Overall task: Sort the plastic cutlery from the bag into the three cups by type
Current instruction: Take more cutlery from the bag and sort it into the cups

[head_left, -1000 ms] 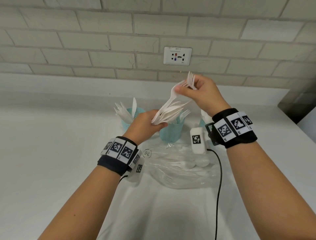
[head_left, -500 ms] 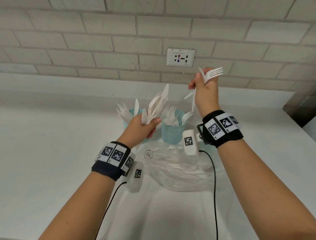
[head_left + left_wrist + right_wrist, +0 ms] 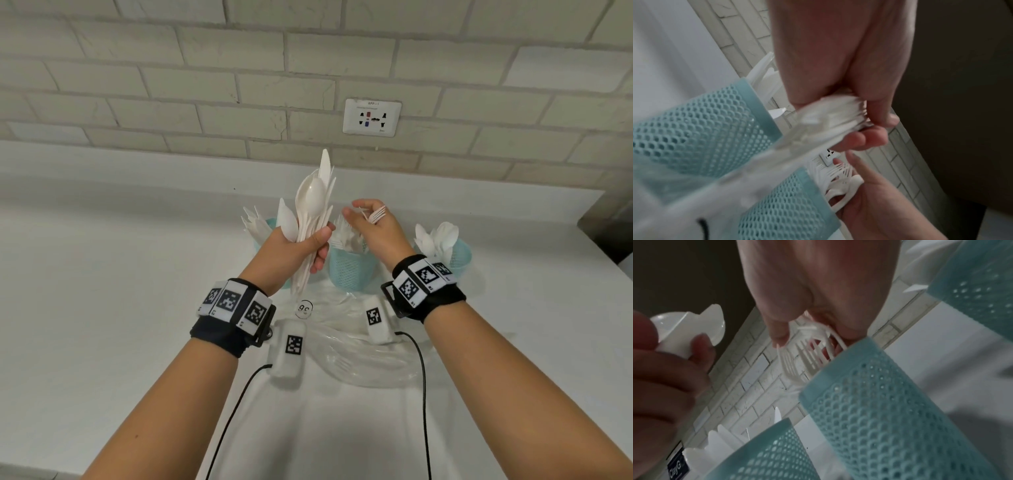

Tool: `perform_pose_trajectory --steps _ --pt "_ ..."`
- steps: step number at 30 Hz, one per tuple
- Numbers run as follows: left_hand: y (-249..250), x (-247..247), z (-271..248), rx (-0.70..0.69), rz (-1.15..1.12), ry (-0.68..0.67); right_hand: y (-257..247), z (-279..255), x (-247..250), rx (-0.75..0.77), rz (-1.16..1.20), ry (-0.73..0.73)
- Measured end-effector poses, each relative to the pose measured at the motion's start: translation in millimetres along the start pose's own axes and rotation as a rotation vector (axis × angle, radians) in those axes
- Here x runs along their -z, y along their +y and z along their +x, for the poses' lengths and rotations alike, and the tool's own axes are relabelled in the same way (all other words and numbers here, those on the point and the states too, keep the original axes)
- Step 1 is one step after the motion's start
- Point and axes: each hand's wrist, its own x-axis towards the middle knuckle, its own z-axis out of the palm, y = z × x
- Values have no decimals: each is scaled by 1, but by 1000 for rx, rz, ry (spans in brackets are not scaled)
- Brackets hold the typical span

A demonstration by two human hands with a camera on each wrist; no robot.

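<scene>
Head view: three teal mesh cups stand in a row on the white table (image 3: 102, 308), near the brick wall.
- Left cup (image 3: 270, 224) — mostly hidden behind the left hand; white knives stick up out of it.
- Middle cup (image 3: 349, 270) — holds forks, tines up.
- Right cup (image 3: 460, 253) — holds spoons, bowls up.

Left hand (image 3: 291, 253): fingers curled tight round a bundle (image 3: 313, 205) of mixed white cutlery, held upright above the gap between left and middle cups; a spoon bowl faces the camera, a knife tip stands highest.

Right hand (image 3: 376, 229): over the middle cup. Fingers pinch a couple of forks (image 3: 376, 216), tines poking out past the knuckles. Right wrist view shows the tines just above the cup rim — whether the handles already reach inside, cannot tell.

Clear bag (image 3: 359, 359) lies flat on the table in front of the cups, between the forearms; at least one fork shows through it.
</scene>
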Motion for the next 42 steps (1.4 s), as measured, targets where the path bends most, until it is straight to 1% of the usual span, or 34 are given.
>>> perform_pose_trajectory --steps 3,5,7,8,11,13,18,21,26,28,31,36,42 --pt "-1 -3 1 7 -40 -26 -11 -2 5 129 -31 96" --pt "-2 -4 2 13 -49 -50 -21 -4 8 207 -15 123" --pt "-3 -6 2 15 -51 -72 -34 -9 12 250 26 120" --pt "-3 -7 2 13 -46 -78 -40 -12 15 249 62 90" --pt "-4 -10 3 9 -31 -74 -50 -17 15 192 137 -60" --pt "-4 -13 4 7 -19 -74 -50 -20 10 166 178 -105" --pt "-5 -16 4 19 5 -91 -47 -20 14 117 304 -74" --pt "-6 -16 5 14 32 -97 -45 -21 18 93 328 -48" --pt "-10 -17 6 -11 43 -51 -47 -23 21 82 416 20" --pt "-10 -20 6 -20 52 -39 -44 -26 17 64 433 7" --pt "-10 -23 9 -21 37 -32 -36 -30 9 42 389 -36" --pt "-11 -25 9 -44 42 -28 -37 -32 12 33 393 -66" --pt "-7 -27 8 -47 -7 -42 -45 -31 16 46 420 -27"
